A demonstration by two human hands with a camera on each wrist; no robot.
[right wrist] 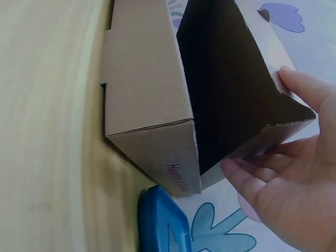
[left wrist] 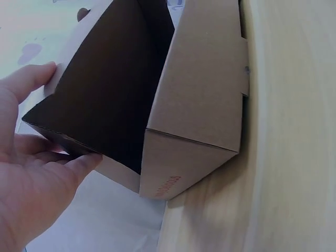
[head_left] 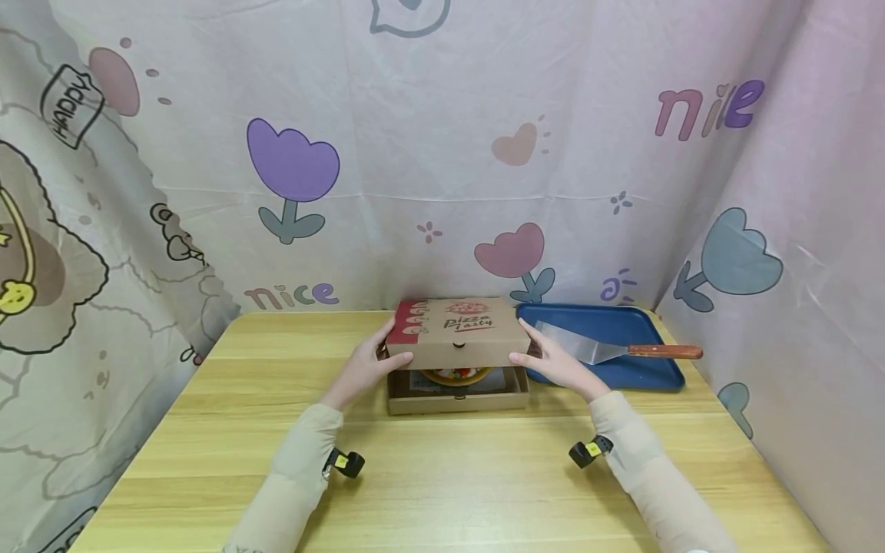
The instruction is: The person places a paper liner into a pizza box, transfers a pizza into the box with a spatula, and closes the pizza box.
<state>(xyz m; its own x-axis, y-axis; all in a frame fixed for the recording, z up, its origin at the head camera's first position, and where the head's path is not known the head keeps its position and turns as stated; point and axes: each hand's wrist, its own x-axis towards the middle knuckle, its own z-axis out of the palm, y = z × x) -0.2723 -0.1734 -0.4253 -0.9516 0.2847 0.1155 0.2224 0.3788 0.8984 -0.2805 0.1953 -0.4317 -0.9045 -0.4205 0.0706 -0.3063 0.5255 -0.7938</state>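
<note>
A cardboard pizza box stands at the back of the table, its printed lid [head_left: 477, 326] partly raised above the base [head_left: 459, 403]. Through the front gap shows part of a pizza [head_left: 456, 376] with colourful topping. My left hand [head_left: 366, 367] grips the lid's left front corner, thumb on the front flap and fingers along the side. At the right front corner, my right hand [head_left: 558, 367] holds the lid the same way. Both wrist views show the lid's dark inner side [left wrist: 105, 89] tilted open, with each thumb on its front edge; the pizza is hidden there.
Right of the box lies a blue tray [head_left: 625, 322], close against it. Across the tray rests a spatula [head_left: 660, 351] with a metal blade and wooden handle, its end sticking out past the tray's right edge. A printed curtain [head_left: 415, 153] hangs behind the wooden table [head_left: 456, 476].
</note>
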